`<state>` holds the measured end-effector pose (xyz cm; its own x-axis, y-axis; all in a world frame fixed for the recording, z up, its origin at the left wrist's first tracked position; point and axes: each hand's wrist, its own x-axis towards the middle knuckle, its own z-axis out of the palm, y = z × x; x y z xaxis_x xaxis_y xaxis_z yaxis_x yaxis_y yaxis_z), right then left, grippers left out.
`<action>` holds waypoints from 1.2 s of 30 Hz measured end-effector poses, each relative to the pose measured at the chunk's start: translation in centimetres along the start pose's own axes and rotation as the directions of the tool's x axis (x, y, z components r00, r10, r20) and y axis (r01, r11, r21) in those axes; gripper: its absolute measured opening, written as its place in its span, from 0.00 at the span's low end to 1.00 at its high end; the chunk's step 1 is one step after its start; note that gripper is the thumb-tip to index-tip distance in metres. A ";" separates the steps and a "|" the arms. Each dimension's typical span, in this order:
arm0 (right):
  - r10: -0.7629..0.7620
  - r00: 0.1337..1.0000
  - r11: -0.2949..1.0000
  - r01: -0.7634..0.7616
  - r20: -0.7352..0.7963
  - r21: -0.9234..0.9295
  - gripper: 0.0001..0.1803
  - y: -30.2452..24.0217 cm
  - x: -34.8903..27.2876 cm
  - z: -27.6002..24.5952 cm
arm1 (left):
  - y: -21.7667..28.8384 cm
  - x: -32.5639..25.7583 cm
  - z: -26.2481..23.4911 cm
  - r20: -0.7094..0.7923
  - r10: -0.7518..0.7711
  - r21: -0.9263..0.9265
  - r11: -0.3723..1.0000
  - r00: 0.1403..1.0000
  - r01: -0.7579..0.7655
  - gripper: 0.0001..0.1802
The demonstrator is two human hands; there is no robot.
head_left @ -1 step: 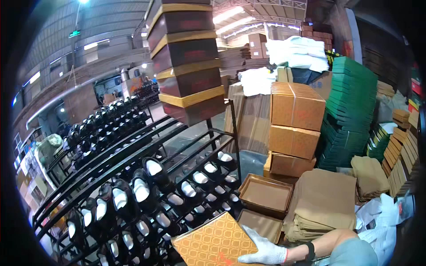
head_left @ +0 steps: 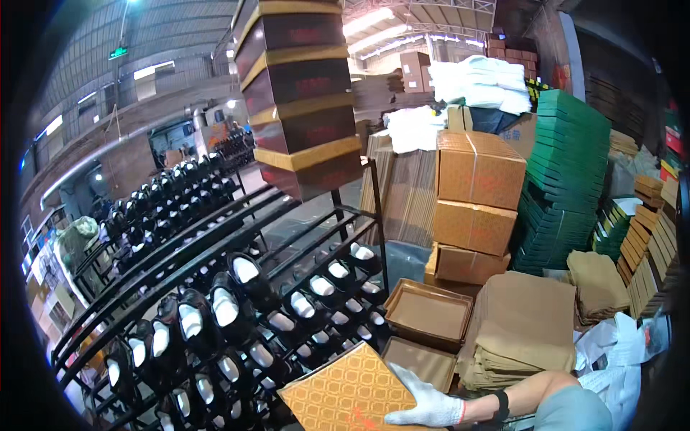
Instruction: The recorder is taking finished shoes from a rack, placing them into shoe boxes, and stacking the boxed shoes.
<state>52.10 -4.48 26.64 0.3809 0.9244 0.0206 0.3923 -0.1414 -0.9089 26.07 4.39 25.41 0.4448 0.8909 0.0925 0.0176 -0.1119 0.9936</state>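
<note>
At the lower edge, my right hand (head_left: pixel 428 404) wears a white knit glove with a dark band on the wrist behind it. It is closed on the right side of a yellow-gold patterned box lid (head_left: pixel 348 391), thumb across the top face and fingers along the edge. The lid is tilted and carries a small red print; its lower part is cut off by the picture's edge, so whether a box sits beneath it is hidden. My left hand does not show. Just beyond the lid are open brown trays or lids (head_left: pixel 430 310) and a pile of flat tan sheets (head_left: pixel 528 316).
A black metal rack (head_left: pixel 309 237) at left holds several rows of black shoes (head_left: pixel 248 276) with white stuffing. Dark boxes with gold lids (head_left: pixel 316 129) rise in a tall stack on it. Strapped orange-brown cartons (head_left: pixel 478 172) and stacked green box pieces (head_left: pixel 568 158) stand at right.
</note>
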 end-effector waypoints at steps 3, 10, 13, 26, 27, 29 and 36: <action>0.053 0.999 0.994 -0.054 0.009 0.092 0.68 -2.4 -0.2 -1.4 | 0.5 -1.1 0.1 0.039 -0.087 -0.068 0.994 0.995 0.089 0.53; -0.038 0.997 0.979 0.051 -0.072 0.199 0.65 -0.1 -5.0 -0.6 | -1.7 -6.5 -0.6 0.335 -0.164 -0.409 0.861 0.928 0.300 0.76; 0.284 0.959 0.935 -0.274 -0.011 0.226 0.74 -2.2 -4.8 -1.7 | 0.3 -6.7 1.2 0.323 -0.197 -0.536 0.768 0.926 0.350 0.73; -0.171 0.985 0.834 0.146 -0.003 0.532 0.47 -2.4 8.2 -5.6 | -4.2 17.7 2.5 0.307 0.149 -0.657 0.748 0.940 0.096 0.40; -0.214 0.977 0.882 0.201 -0.016 0.425 0.46 -1.5 6.7 -5.2 | -4.0 16.6 2.1 0.282 0.244 -0.557 0.829 0.928 -0.049 0.38; 0.072 0.994 0.828 -0.014 -0.080 0.561 0.47 -1.2 8.6 -4.2 | -3.7 17.4 3.7 0.041 -0.033 -0.384 0.922 0.999 0.046 0.24; -0.014 0.993 0.768 -0.067 0.121 0.637 0.69 4.8 4.9 -3.9 | -5.3 18.0 4.2 0.041 0.098 -0.373 0.925 0.994 -0.076 0.28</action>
<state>59.16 -2.01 23.98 0.2715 0.9623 -0.0175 -0.2582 0.0553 -0.9645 37.73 19.18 21.55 0.4809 0.8567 0.1865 -0.3510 -0.0068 0.9363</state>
